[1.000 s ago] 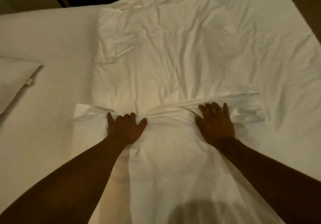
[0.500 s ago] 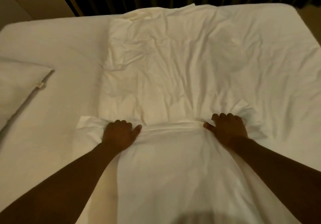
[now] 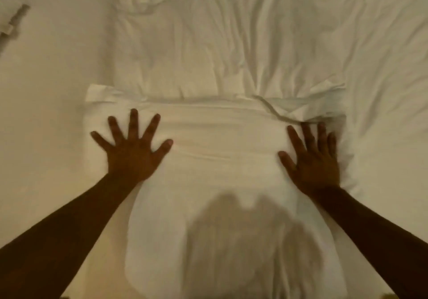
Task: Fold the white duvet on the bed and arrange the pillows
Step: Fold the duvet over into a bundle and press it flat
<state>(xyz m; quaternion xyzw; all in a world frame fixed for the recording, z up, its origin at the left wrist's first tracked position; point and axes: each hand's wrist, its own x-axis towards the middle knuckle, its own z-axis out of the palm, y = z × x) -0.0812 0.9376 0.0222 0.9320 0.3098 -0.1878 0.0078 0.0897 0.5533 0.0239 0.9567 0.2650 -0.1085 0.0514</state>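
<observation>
The white duvet (image 3: 222, 50) lies crumpled across the middle of the bed, with its near part folded over into a flat band (image 3: 220, 131). My left hand (image 3: 133, 148) rests flat on the left end of that fold, fingers spread wide. On the right end lies my right hand (image 3: 312, 157), palm down with fingers apart. Neither hand grips the cloth. One white pillow (image 3: 9, 13) shows only as a corner at the far left edge.
The bed's white sheet (image 3: 51, 94) lies bare to the left of the duvet and creased at the right (image 3: 393, 90). My shadow (image 3: 243, 240) falls on the near part of the duvet between my arms.
Both hands let go of the bunched duvet edge and now lie flat with spread fingers on the fold. The view has moved closer and lower; the curtain is out of sight.
</observation>
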